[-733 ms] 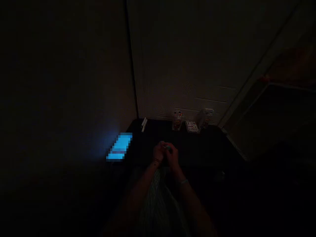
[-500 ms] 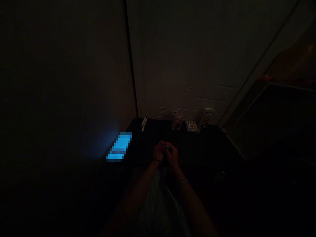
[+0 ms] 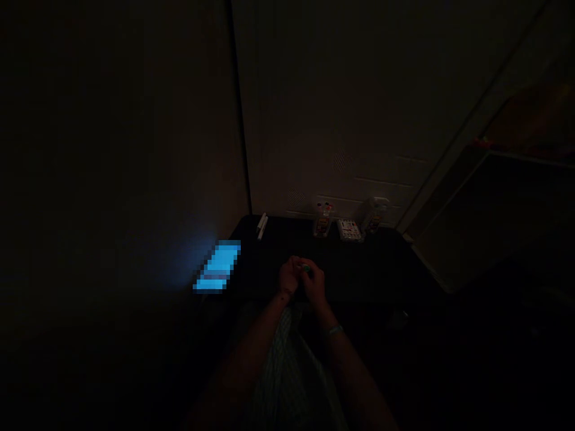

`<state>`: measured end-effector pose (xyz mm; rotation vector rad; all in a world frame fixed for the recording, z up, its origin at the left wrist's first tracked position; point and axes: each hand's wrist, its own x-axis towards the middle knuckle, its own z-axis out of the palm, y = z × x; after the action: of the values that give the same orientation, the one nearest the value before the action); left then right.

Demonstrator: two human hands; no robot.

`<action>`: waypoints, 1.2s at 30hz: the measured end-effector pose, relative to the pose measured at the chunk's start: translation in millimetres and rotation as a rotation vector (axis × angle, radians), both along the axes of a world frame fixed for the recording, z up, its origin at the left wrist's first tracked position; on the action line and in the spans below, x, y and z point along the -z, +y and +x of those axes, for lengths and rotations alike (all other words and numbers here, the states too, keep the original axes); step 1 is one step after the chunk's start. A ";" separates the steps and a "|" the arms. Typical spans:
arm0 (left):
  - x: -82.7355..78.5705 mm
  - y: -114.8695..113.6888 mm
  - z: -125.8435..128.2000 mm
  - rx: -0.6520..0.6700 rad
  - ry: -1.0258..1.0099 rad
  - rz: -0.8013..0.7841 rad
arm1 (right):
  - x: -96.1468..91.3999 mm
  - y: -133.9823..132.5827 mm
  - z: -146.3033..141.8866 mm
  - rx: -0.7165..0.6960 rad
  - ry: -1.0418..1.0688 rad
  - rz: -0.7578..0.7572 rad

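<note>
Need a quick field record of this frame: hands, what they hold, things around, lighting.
lighting: very dim, detail poor
left hand: closed against the right, over the dark table
right hand: closed around a small green object, kind unclear
glowing screen: to the left of the hands, lit blue
small containers: table's far edge by the wall
pens: far left corner

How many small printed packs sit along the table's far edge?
3, as far as the dark shows: left printed pack, flat middle pack, right pack. More may be hidden.
</note>
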<state>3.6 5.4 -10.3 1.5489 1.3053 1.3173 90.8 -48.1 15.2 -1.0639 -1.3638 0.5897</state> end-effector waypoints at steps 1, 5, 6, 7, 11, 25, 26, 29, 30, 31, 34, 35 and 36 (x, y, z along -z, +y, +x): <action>0.2 -0.3 0.1 -0.001 0.018 0.002 | 0.2 0.0 0.0 -0.001 0.003 -0.002; 0.7 0.9 -0.2 0.017 0.112 0.010 | -1.5 0.0 -0.5 -0.014 0.026 -0.011; 0.2 1.8 -0.4 0.013 0.126 0.010 | -2.7 0.0 -0.7 -0.019 0.040 -0.010; -0.7 2.7 -0.7 0.002 0.136 0.007 | -4.1 0.0 -0.7 -0.026 0.059 -0.007; -7.2 4.8 -4.3 -0.124 0.054 -0.024 | -10.4 1.2 0.4 -0.087 0.151 -0.018; -7.1 6.6 -11.4 -0.280 -0.421 -0.051 | -7.7 14.3 3.3 -0.061 0.184 -0.124; -7.3 6.7 -11.5 -0.269 -0.440 -0.053 | -6.9 15.1 3.7 -0.046 0.199 -0.135; -8.2 5.6 -11.8 -0.247 -0.442 -0.045 | -3.1 18.6 7.3 0.026 0.274 -0.195; -8.4 5.0 -11.8 -0.241 -0.438 -0.037 | -1.4 20.0 9.3 0.053 0.304 -0.211; -8.5 4.4 -11.8 -0.232 -0.436 -0.027 | 0.4 21.4 11.6 0.082 0.338 -0.218; -9.4 2.8 -11.5 -0.188 -0.458 -0.011 | 5.5 25.0 18.5 0.155 0.434 -0.215; -10.0 2.2 -11.4 -0.168 -0.473 -0.005 | 6.8 25.7 20.2 0.175 0.448 -0.208; -10.7 1.7 -11.3 -0.148 -0.485 0.004 | 7.8 26.1 21.4 0.193 0.448 -0.200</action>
<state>-7.7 7.2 0.4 1.0534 1.1165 1.6602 112.2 -22.0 7.4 -1.1257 -0.8161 0.7773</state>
